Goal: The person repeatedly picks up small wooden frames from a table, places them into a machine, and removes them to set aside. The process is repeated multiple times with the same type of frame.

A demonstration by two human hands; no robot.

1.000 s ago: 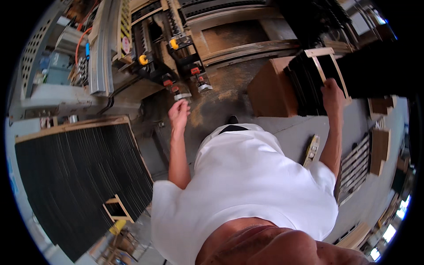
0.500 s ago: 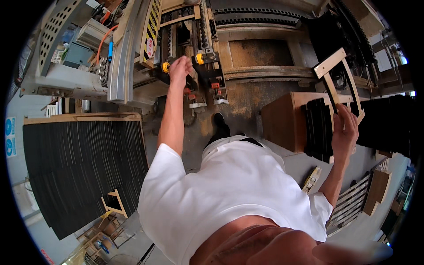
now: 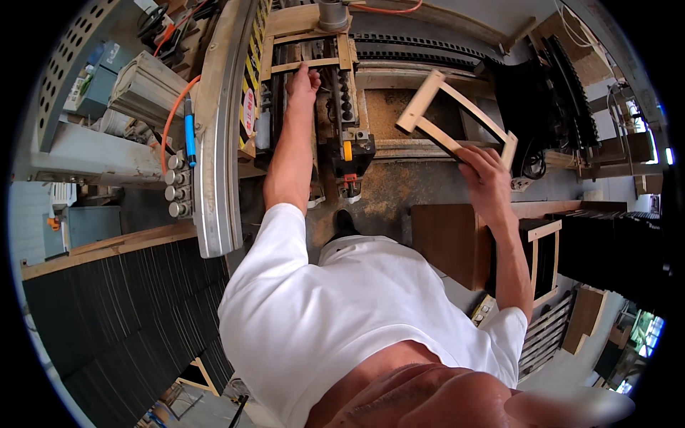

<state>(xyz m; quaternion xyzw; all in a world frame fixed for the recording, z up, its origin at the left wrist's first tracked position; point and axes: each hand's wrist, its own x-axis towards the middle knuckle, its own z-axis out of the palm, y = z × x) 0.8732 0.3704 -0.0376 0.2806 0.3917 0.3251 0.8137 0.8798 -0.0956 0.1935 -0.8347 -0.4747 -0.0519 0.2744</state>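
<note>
My left hand (image 3: pixel 303 84) reaches forward into a woodworking machine (image 3: pixel 359 150), its fingers closed at the near rail of a pale wooden frame (image 3: pixel 325 63). That frame lies flat across the machine's two rails, below a grey cylinder (image 3: pixel 332 16). At the right, my right hand (image 3: pixel 486 170) grips a second wooden frame (image 3: pixel 439 135) by one long side and holds it up, tilted, in the air. Part of the left fingers' contact with the rail is hard to see.
A thick metal beam (image 3: pixel 217 128) stands left of my left arm. Stacked dark pieces (image 3: pixel 121 307) fill the lower left. At the right are a brown box (image 3: pixel 449 242), another wooden frame (image 3: pixel 546 230) and dark stacks (image 3: pixel 606 250). Sawdust (image 3: pixel 399 189) covers the floor by the machine.
My left hand has moved forward from beside the yellow knobs to the frame in the machine. My right hand has carried its frame leftward from the dark stack toward the machine.
</note>
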